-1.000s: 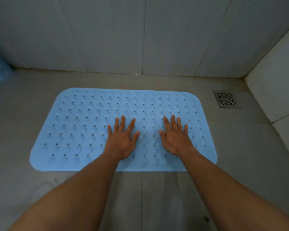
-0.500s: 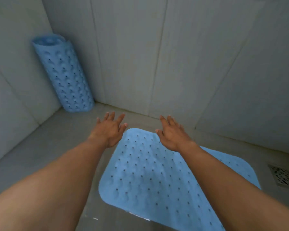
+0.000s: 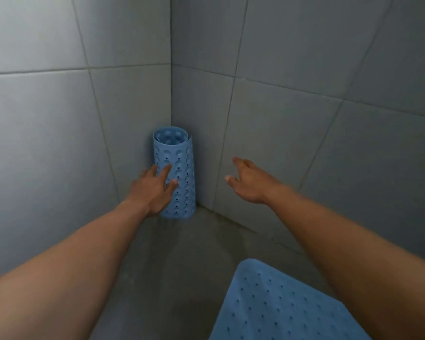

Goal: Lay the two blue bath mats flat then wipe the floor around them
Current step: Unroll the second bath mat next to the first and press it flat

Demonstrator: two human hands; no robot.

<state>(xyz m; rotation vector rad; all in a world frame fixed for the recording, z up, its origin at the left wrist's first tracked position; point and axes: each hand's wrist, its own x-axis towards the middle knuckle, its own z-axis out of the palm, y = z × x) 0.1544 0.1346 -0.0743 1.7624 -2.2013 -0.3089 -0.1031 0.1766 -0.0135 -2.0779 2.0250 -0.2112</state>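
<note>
Grey tiled wall (image 3: 47,143) at the far left, meeting a second wall at the corner. Rolled blue bath mat (image 3: 179,173) standing upright on end in that corner, dotted with holes and suction cups, base on the grey floor (image 3: 177,261). Left hand (image 3: 152,190) reaching in, fingers spread and empty, overlapping the roll's left side; contact impossible to confirm. Right hand (image 3: 249,181) further right, open, fingers loosely curled, held in the air clear of the roll and holding nothing. Flat blue bath mat (image 3: 275,307) spread on the floor at lower right, partly under the right forearm, well apart from the roll.
</note>
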